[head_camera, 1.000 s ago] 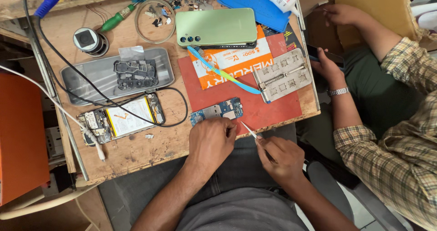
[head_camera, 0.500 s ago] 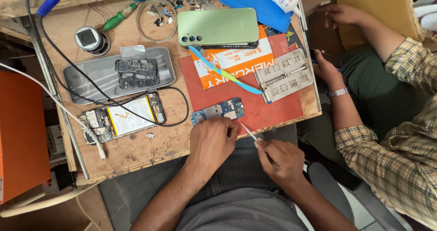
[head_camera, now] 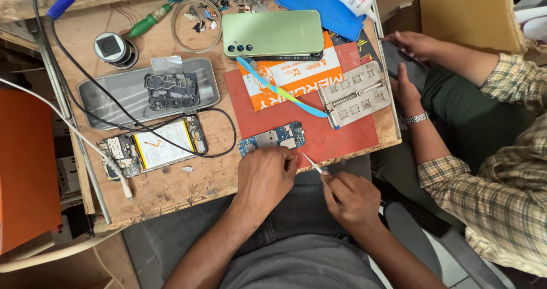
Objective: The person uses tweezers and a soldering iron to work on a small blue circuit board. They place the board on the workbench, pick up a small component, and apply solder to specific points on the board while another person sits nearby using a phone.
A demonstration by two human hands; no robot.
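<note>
A small blue circuit board (head_camera: pixel 273 137) lies on the red mat (head_camera: pixel 347 136) near the table's front edge. My left hand (head_camera: pixel 263 176) rests just below the board, its fingertips touching the board's lower edge. My right hand (head_camera: pixel 351 198) hangs off the table's edge and pinches thin metal tweezers (head_camera: pixel 311 163), whose tip points up-left toward the board and my left fingers.
An opened phone with its battery (head_camera: pixel 154 148) lies at left, with a grey tray (head_camera: pixel 102 98) holding a dark frame behind it. A green phone (head_camera: pixel 272 34), a metal fixture plate (head_camera: pixel 354 94), a blue spudger (head_camera: pixel 279 88) and cables lie about. Another person's hands (head_camera: pixel 411 67) hold a dark phone at right.
</note>
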